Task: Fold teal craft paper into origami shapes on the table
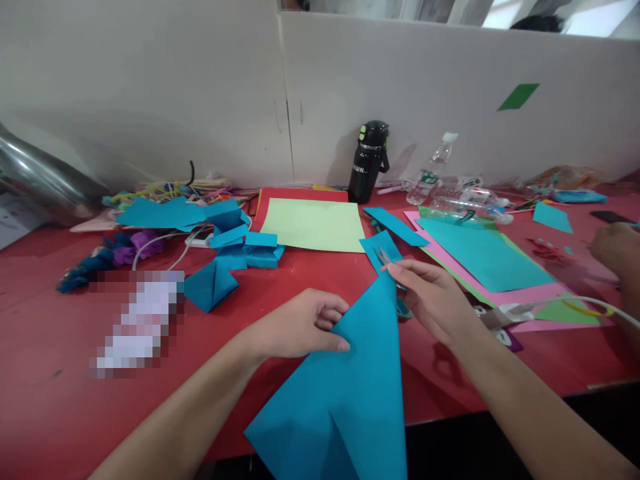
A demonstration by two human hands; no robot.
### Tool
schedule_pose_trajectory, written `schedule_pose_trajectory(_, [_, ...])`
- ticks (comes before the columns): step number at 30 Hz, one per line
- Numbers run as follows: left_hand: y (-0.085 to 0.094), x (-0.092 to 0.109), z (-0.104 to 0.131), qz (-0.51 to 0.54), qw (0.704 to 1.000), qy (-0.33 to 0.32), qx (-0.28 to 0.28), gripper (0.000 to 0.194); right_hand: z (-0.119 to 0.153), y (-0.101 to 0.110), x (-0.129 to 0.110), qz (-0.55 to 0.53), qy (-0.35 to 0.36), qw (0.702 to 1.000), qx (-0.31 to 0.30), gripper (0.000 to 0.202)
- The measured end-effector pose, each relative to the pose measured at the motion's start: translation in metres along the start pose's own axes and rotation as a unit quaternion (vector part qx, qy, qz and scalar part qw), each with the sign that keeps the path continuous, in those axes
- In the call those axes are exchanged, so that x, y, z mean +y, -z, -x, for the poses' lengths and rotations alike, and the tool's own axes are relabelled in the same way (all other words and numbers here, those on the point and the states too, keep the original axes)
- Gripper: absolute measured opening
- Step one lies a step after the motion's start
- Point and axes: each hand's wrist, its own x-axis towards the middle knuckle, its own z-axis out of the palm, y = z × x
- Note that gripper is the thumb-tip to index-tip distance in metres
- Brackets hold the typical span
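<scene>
A large blue sheet of paper (367, 360) with folds in it stands up in front of me, its narrow tip pointing away. My left hand (305, 323) pinches its left edge, thumb on the near face and fingers behind. My right hand (430, 293) is closed on a pair of scissors (383, 257), whose pointed blades stick out by the paper's tip. The hand hides most of the scissors; whether the fingers also grip the tip, I cannot tell. Just behind the blades lies a small blue paper piece (371, 244).
Folded blue paper pieces (213, 287) lie at left, near a pale green sheet (315, 223). Behind stand a black bottle (367, 167) and a clear plastic bottle (433, 173). Stacked coloured sheets (490, 257) and a white cable (575, 300) are at right, beside another person's hand (613, 247).
</scene>
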Motion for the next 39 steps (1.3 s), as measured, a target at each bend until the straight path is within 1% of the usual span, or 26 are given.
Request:
schedule_pose_trajectory(7, [0.0, 0.0, 0.0, -0.014, 1.0, -0.003, 0.004, 0.033, 0.001, 0.0, -0.003, 0.013, -0.004, 1.0, 0.006, 0.021])
schedule_pose_trajectory(11, [-0.001, 0.002, 0.001, -0.026, 1.0, 0.003, 0.014, 0.034, 0.002, 0.0, -0.005, 0.019, -0.009, 1.0, -0.002, 0.021])
schedule_pose_trajectory(16, [-0.001, 0.003, 0.001, -0.016, 1.0, -0.006, -0.002, 0.033, 0.002, 0.001, -0.007, 0.017, -0.011, 1.0, -0.009, 0.02])
schedule_pose_trajectory(20, [0.0, 0.004, 0.001, -0.026, 1.0, 0.001, 0.009, 0.037, 0.001, 0.003, -0.007, 0.021, -0.004, 1.0, -0.011, 0.018])
schedule_pose_trajectory(25, [-0.001, 0.004, 0.002, -0.01, 1.0, 0.001, -0.005, 0.037, 0.0, 0.006, -0.007, 0.029, -0.004, 0.999, -0.015, 0.017])
schedule_pose_trajectory(29, [0.0, 0.004, 0.002, 0.006, 1.0, -0.009, -0.01, 0.035, 0.0, 0.008, -0.009, 0.035, -0.004, 0.999, -0.008, 0.02])
schedule_pose_trajectory(34, [0.0, 0.003, 0.001, 0.034, 0.999, -0.015, -0.03, 0.033, 0.001, 0.008, -0.01, 0.045, 0.001, 0.999, -0.004, 0.02])
schedule_pose_trajectory(39, [0.0, 0.002, 0.002, 0.043, 0.998, -0.018, -0.035, 0.035, 0.002, 0.007, -0.012, 0.05, 0.0, 0.999, 0.001, 0.021])
